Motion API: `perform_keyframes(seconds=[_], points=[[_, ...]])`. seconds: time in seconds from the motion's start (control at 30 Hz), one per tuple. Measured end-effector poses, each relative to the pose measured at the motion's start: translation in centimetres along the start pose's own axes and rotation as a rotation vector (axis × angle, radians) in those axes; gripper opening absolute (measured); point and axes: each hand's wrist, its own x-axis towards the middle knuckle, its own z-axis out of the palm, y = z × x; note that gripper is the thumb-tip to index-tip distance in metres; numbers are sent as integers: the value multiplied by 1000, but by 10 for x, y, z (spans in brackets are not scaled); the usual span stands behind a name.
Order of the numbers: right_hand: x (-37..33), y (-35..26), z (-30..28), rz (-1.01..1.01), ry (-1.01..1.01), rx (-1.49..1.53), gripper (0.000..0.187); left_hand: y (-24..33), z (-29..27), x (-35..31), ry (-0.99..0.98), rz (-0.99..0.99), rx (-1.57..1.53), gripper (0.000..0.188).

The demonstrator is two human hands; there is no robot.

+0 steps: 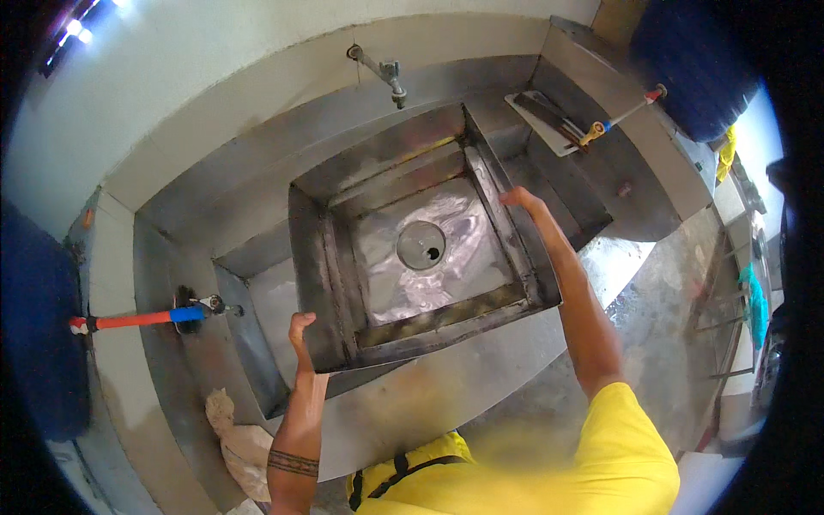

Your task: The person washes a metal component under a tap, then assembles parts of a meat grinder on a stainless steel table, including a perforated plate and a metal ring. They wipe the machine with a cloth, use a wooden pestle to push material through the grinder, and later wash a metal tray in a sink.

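Note:
Tilted over a steel sink basin [279, 296] is a large square metal box [316, 266] with a stepped inner frame and grimy edges. A round opening [421, 245] sits in the middle of its shiny, wet-looking floor. At the box's near left corner, my left hand [301, 326] grips the outer side, its thumb showing and its other fingers mostly hidden. My right hand [524, 202] closes over the right rim, higher up, with the fingers partly out of sight.
A wall tap [390, 79] juts out behind the box. Left stands another tap [206, 305] on a red-and-blue pipe; right, a yellow-handled valve [594, 131] beside a white board [541, 120] with tools. A pale cloth [245, 446] lies at the lower left. Blue barrels [695, 69] flank the sink.

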Motion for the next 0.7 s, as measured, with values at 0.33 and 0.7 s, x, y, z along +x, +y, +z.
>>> perform_keyframes(seconds=[0.33,0.7], points=[[133,151,-37,-311,-34,568,50,69,18,23,-382,391,699,91],[44,85,33,135,-316,422,49,119,-19,57,-146,3,526,14]])
